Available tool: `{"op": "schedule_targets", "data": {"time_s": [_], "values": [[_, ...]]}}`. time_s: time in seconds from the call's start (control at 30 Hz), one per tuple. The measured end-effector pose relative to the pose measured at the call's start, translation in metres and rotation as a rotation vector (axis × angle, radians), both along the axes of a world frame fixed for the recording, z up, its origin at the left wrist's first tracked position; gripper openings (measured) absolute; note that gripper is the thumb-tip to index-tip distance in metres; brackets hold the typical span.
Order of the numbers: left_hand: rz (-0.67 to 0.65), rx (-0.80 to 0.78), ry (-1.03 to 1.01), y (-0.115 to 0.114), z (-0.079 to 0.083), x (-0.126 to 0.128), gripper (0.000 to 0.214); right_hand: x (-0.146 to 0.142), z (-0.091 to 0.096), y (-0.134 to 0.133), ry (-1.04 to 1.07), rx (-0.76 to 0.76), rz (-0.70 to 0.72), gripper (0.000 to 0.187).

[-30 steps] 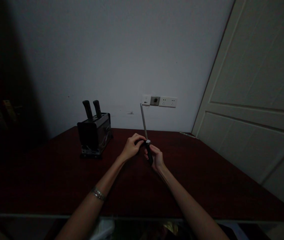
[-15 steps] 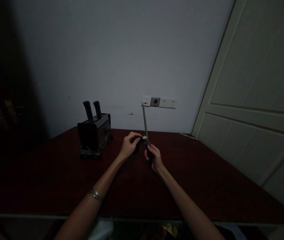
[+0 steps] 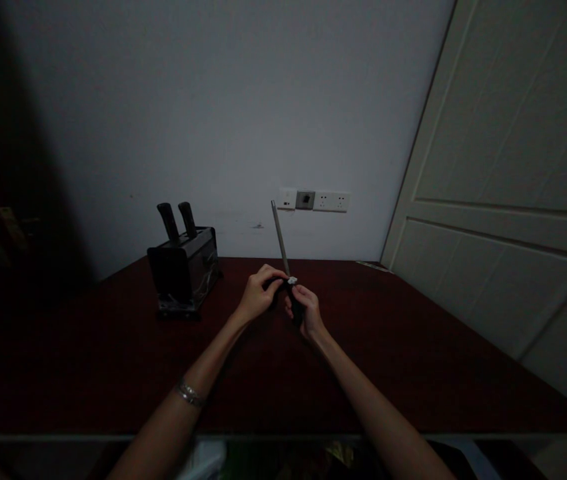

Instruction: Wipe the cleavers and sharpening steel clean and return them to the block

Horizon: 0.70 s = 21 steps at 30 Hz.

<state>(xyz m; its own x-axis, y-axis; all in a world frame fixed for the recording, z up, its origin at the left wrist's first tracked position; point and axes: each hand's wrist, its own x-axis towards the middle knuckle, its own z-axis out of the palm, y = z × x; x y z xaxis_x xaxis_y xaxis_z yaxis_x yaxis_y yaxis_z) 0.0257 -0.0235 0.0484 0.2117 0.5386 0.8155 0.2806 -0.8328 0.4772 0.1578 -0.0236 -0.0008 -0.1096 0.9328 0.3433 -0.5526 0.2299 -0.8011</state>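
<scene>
Right hand (image 3: 312,312) grips a metal rod (image 3: 280,239) by its black handle (image 3: 297,313); left fingertips pinch a dark item (image 3: 275,300) near its base. My judgement: keep rod steady.

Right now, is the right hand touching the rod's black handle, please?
Touching: the head view shows the right hand curled around the black handle below the rod.

We look from head height, just behind the near edge of the surface (image 3: 283,393), forward and down toward its far edge and the wall (image 3: 243,107).
</scene>
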Motion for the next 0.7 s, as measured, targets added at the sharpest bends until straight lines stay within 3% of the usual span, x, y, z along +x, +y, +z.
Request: {"op": "schedule_targets", "data": {"time_s": [0.5,0.7], "values": [[-0.103,-0.191,-0.026,0.006,0.009,-0.015,0.011,-0.002,0.000,-0.004,0.004,0.031,0.088,0.026],[-0.029,-0.164,0.085,0.018,0.001,-0.022,0.011,0.002,0.006,-0.006,0.030,0.063,0.077,0.023]]}}
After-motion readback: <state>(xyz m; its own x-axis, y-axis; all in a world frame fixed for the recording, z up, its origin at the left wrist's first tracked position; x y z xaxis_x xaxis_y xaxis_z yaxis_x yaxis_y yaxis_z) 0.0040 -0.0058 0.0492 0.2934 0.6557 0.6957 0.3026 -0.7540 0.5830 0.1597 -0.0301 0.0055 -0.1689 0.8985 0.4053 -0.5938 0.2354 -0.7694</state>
